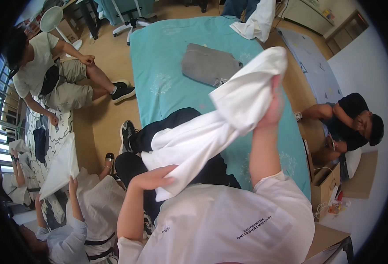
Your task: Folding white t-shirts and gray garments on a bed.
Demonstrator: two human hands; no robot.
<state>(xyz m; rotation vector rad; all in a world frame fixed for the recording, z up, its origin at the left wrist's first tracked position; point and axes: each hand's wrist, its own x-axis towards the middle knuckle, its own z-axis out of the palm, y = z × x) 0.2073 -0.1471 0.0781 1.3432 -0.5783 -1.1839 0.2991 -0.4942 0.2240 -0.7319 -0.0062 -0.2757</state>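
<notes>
A long piece of white cloth (202,132), perhaps a garment, stretches slantwise across my lap and over the turquoise bed. My right hand (271,108) is raised and closed around its upper end, which droops over in a loose fold. Lower down, my left hand (154,178) grips the near end by its edge, thumb and fingers pressed together. Between both hands the fabric hangs slightly twisted and creased. Beyond it lies a folded grey garment (205,64) on the bedding (158,61); the raised cloth covers part of its right corner.
At the left, a seated person (42,66) rests an arm on a patterned bed; nearby another person holds up white cloth (60,169). Someone (352,119) crouches by the right wall, near cardboard boxes (326,189). At the far edge a person holds white fabric (257,22).
</notes>
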